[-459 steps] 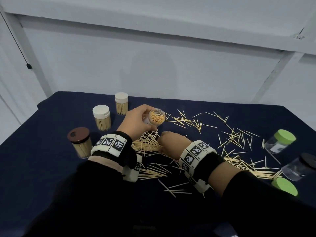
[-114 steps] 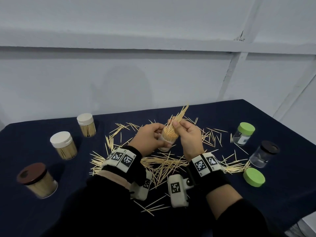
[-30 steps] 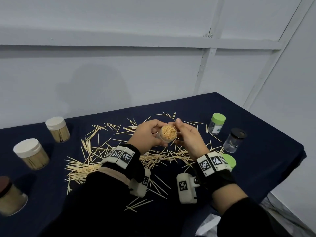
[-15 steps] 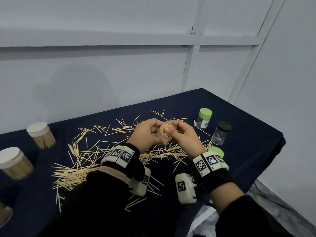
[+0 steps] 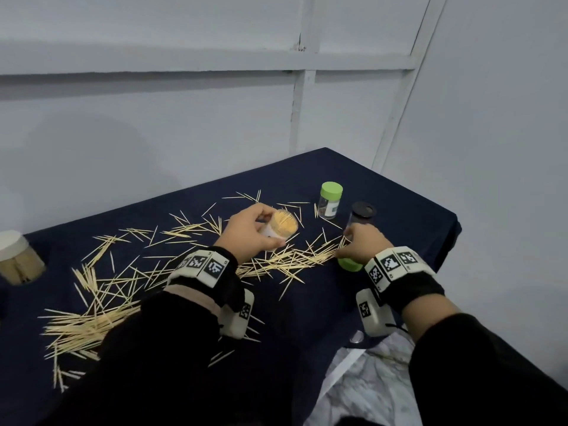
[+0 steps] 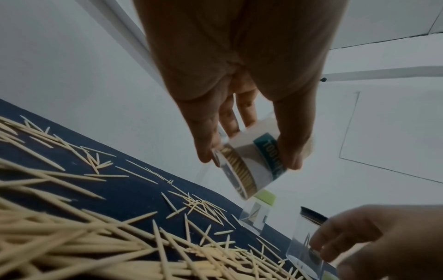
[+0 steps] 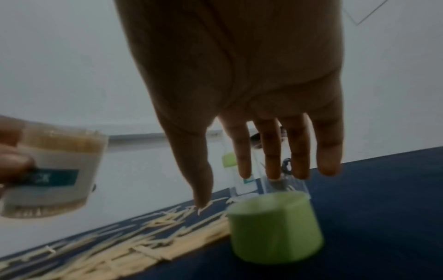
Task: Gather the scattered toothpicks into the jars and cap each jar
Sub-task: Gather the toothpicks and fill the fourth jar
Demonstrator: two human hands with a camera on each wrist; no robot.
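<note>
Right hand (image 5: 362,244) hides most of the green lid (image 5: 349,265).

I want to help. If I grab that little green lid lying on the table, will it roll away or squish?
The loose green lid probably won't roll: it sits flat on the dark table. It looks like hard plastic, so likely stiff and light. Tipped onto its round side, it might roll.

Left hand (image 5: 250,230) raised, fingers (image 6: 230,121) and thumb curled around a held jar (image 5: 280,229). Right hand (image 5: 364,242) lowered, palm down, fingers (image 7: 271,151) extended and slightly spread.
</note>
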